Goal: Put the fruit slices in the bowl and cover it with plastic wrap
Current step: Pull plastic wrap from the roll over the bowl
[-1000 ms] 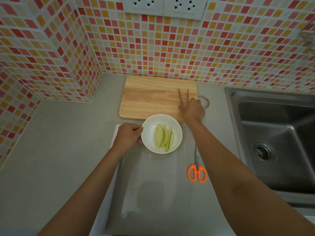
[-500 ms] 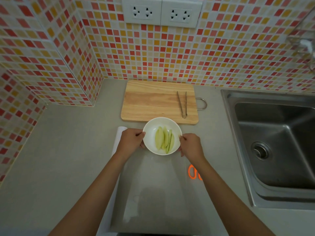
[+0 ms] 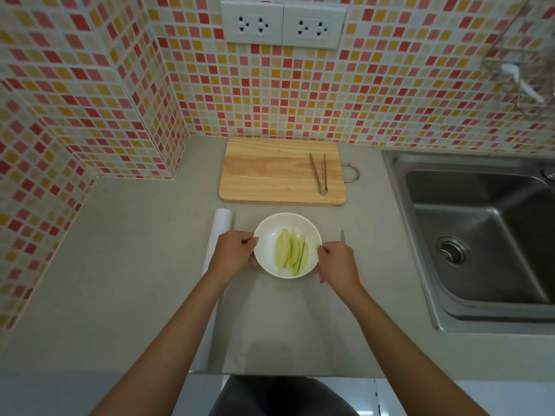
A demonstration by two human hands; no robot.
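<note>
the bowl (image 3: 287,245) sat at centre frame on the tabletop (image 3: 135,265), fruit slices (image 3: 292,252) already inside. the left hand (image 3: 234,249) and right hand (image 3: 335,262) each pinched its rim. plastic wrap (image 3: 218,256) lay just left (sheet seemingly spread underneath). best to keep the bowl level, centre it, then pull film up evenly.

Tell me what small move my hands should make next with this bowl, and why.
Probably set the bowl down centred on the spread plastic wrap. The fruit slices are already inside, your left hand and right hand both grip its rim, and the sheet lies flat toward you, so centring it should leave wrap to fold over the top.
</note>
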